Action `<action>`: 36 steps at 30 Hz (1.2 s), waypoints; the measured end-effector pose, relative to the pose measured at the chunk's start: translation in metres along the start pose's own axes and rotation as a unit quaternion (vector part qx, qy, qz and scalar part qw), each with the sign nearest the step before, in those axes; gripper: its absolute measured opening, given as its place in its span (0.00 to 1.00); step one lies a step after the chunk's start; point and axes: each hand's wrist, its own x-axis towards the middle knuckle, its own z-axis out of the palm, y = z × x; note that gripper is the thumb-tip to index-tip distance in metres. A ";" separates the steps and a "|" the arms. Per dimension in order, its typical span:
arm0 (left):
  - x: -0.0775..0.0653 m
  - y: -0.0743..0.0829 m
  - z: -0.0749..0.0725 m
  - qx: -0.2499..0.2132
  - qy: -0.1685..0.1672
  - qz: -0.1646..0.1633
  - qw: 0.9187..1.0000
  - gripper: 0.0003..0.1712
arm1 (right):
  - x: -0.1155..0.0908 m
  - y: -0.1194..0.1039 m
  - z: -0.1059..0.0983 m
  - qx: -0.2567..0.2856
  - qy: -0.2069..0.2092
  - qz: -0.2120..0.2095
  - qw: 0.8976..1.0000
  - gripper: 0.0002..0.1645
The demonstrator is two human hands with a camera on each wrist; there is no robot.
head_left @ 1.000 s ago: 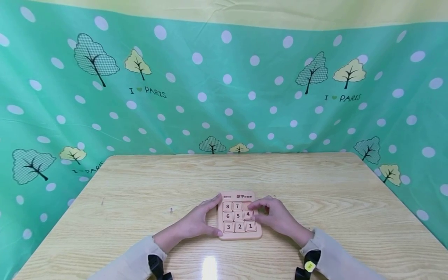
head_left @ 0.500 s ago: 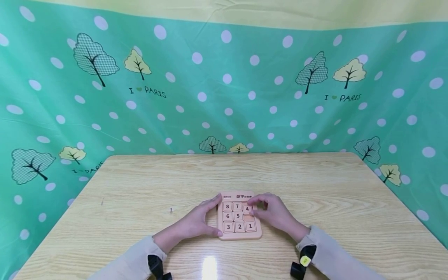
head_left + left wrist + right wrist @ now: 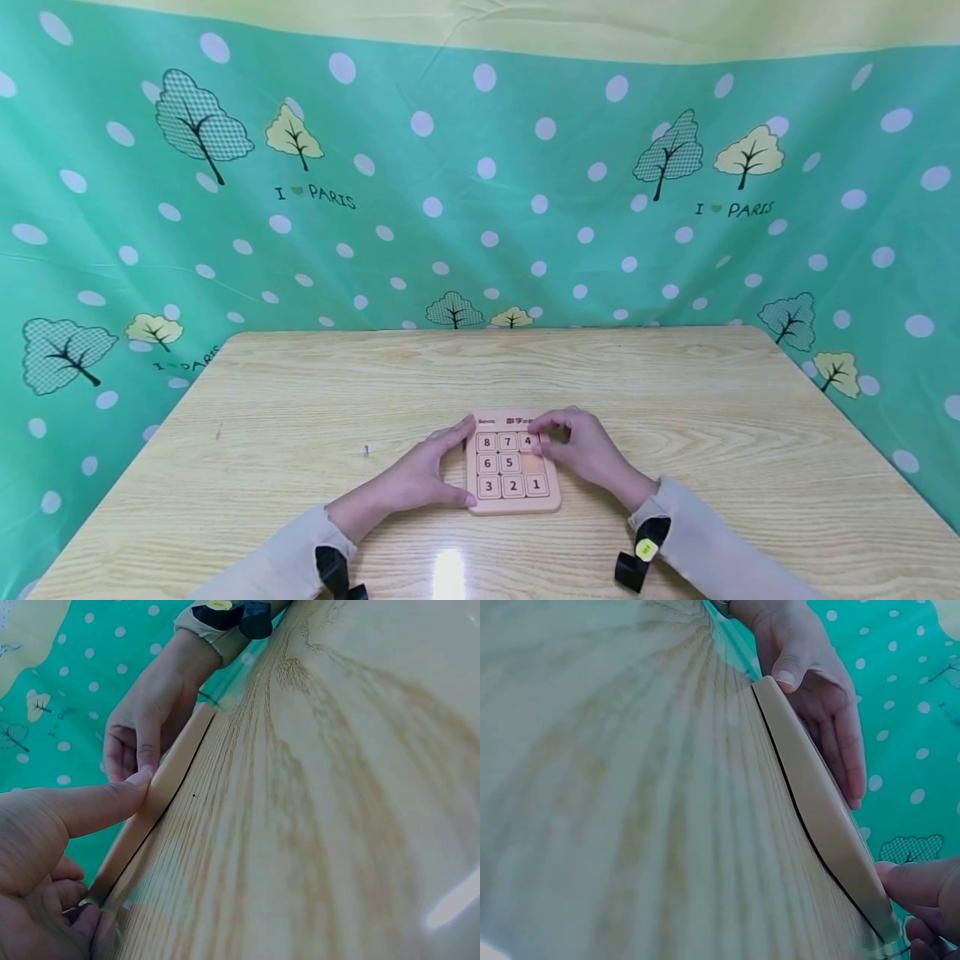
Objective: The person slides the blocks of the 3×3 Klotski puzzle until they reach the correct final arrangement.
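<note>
A pink number slide puzzle [image 3: 517, 505] lies flat on the wooden table in the head view. Its top row reads 8, 7, 4, then 6, 5 and a gap, then 3, 2, 1. My left hand [image 3: 427, 477] holds the board's left side, index finger at the far corner and thumb at the near one. At the upper right, my right hand [image 3: 585, 450] has index finger and thumb on either side of the 4 tile [image 3: 527, 441]. Both wrist views show the board's side edge [image 3: 169, 776] low over the table; the tiles are hidden there.
The light wooden table [image 3: 337, 375] stretches around the puzzle, with a small dark mark [image 3: 366, 451] left of it. Behind stands a green dotted cloth [image 3: 480, 208] printed with trees. Black camera straps [image 3: 645, 546] sit on the wrists.
The 4 tile has slid up from the middle row into the top right cell, leaving the gap below it. My right hand has moved up with it; my left hand has kept its place.
</note>
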 end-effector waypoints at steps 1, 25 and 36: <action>0.000 0.000 0.000 0.001 0.000 0.000 1.000 0.61 | 0.000 0.000 0.000 -0.001 0.001 0.000 1.000 0.15; 0.000 0.000 -0.001 -0.001 -0.001 0.008 1.000 0.61 | -0.017 0.005 -0.006 0.097 -0.063 -0.030 0.993 0.16; -0.001 0.001 -0.001 0.001 -0.004 0.001 1.000 0.61 | -0.029 0.008 -0.007 0.083 -0.085 -0.012 0.993 0.17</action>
